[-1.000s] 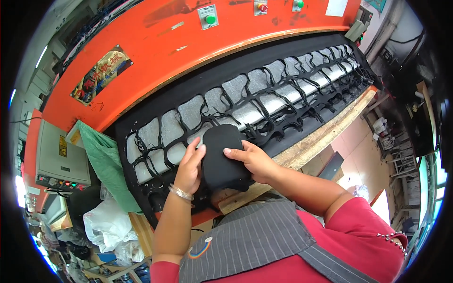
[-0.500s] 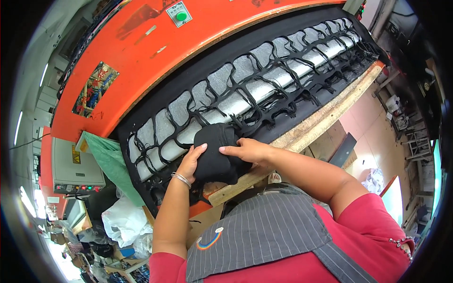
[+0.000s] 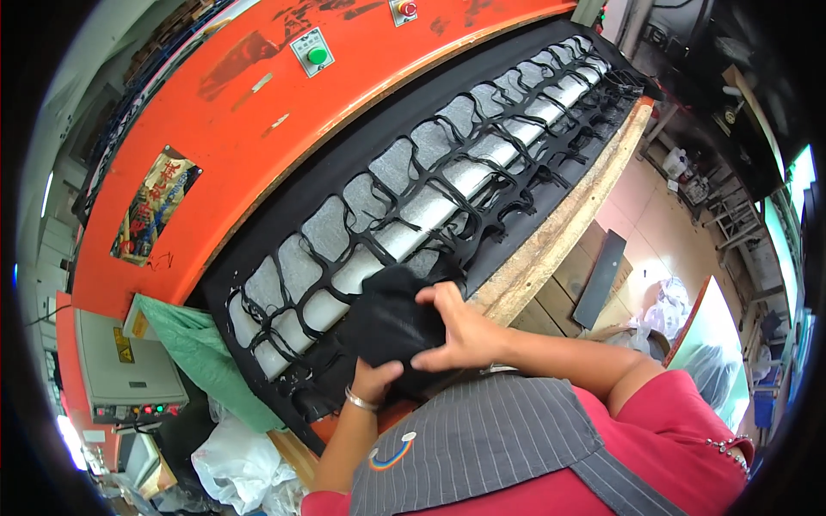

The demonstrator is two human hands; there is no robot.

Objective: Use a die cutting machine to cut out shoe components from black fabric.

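Your right hand (image 3: 460, 331) lay curled over a stack of black cut fabric pieces (image 3: 391, 322), fingers pressing the top. Your left hand (image 3: 376, 378) gripped its near edge from beneath, thumb up. The stack sat at the near edge of the black die-cut web (image 3: 447, 185), limp and stringy over pale grey rollers (image 3: 430, 202). Risk: soft pieces could slide apart, or snag loose strands.

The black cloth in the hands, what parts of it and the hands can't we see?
Head view only:
- Black cloth piece: underside hidden; its edge blends into the black cut-out sheet.
- Left hand: fingers tucked under the cloth.
- Right hand: palm faces down, hidden.
- Grey striped apron: covers the table edge below.
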